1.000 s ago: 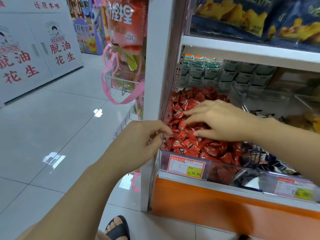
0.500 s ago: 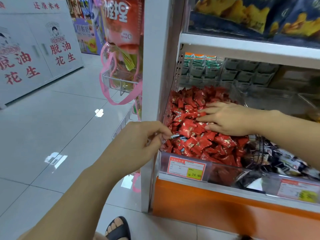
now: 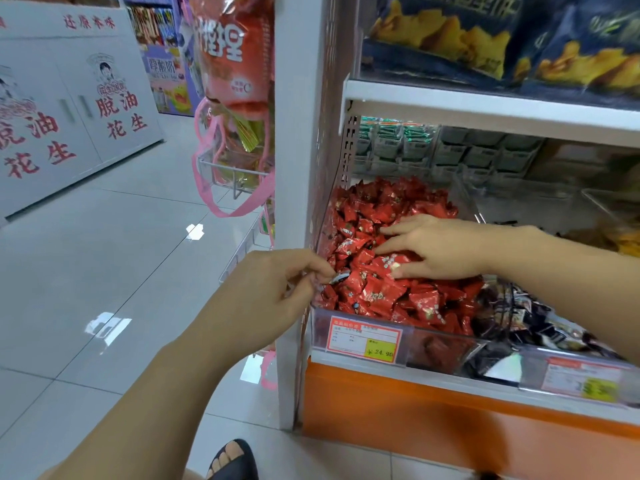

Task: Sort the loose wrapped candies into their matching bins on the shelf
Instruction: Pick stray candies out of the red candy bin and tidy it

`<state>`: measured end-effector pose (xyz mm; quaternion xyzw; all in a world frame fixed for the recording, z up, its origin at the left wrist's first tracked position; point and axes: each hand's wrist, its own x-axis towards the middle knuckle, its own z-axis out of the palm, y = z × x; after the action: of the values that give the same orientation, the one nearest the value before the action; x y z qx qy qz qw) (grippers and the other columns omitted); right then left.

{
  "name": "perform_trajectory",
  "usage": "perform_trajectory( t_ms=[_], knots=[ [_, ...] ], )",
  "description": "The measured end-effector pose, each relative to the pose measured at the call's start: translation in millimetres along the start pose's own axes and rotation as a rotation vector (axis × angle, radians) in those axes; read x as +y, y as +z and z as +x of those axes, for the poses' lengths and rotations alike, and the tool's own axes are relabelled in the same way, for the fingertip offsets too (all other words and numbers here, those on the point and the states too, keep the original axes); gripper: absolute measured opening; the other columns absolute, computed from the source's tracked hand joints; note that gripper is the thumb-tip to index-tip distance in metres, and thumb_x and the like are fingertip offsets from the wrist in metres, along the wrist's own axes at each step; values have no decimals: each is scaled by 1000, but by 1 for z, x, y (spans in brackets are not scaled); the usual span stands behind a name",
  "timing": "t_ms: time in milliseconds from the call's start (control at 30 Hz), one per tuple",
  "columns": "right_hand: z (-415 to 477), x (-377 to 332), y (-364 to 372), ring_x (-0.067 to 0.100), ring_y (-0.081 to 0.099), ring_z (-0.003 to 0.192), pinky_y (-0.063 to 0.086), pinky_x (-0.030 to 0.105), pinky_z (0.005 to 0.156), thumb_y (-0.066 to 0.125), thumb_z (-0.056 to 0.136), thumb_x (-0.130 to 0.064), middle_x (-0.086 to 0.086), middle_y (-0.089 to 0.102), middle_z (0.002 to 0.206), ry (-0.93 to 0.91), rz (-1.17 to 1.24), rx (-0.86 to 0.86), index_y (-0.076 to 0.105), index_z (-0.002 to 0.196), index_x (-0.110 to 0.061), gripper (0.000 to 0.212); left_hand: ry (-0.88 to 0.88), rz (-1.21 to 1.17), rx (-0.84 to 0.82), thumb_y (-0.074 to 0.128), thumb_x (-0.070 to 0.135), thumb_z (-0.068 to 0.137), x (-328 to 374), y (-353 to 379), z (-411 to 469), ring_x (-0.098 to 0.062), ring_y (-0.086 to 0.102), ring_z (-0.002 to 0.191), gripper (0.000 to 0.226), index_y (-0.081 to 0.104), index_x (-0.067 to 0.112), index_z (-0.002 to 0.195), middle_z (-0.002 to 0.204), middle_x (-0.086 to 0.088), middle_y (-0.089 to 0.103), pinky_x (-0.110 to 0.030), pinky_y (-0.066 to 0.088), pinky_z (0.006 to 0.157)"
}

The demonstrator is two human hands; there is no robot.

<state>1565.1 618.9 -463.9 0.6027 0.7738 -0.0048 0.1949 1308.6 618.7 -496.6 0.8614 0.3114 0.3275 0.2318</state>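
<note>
A clear bin (image 3: 436,344) on the low shelf is heaped with red wrapped candies (image 3: 381,292). My right hand (image 3: 440,247) lies on top of the heap with its fingers spread and straight, pressing into the red wrappers. At the bin's left front corner, my left hand (image 3: 270,289) pinches a small dark and white wrapped candy (image 3: 337,278) between thumb and fingertips. To the right, a neighbouring bin holds dark wrapped candies (image 3: 533,327).
A white shelf post (image 3: 289,202) stands just left of the bin. Bags hang from a wire rack (image 3: 235,174) on the shelf end. An upper shelf (image 3: 485,109) carries blue snack bags. My sandalled foot (image 3: 232,460) is on the tiled floor.
My right hand has slid back and to the right across the red heap. My left hand has stayed at the bin's corner, where the dark candy now shows at its fingertips.
</note>
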Motion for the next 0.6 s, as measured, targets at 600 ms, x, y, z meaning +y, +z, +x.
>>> perform_trajectory(
  t_ms=[600],
  knots=[
    [-11, -11, 13, 12, 6, 144, 4, 53, 116, 25, 97, -54, -21, 27, 151, -61, -194, -127, 44, 135, -40, 45, -23, 7, -29, 55, 6, 89, -2, -1, 0, 13, 56, 75, 28, 72, 27, 97, 68, 36, 55, 1, 37, 68]
  ],
)
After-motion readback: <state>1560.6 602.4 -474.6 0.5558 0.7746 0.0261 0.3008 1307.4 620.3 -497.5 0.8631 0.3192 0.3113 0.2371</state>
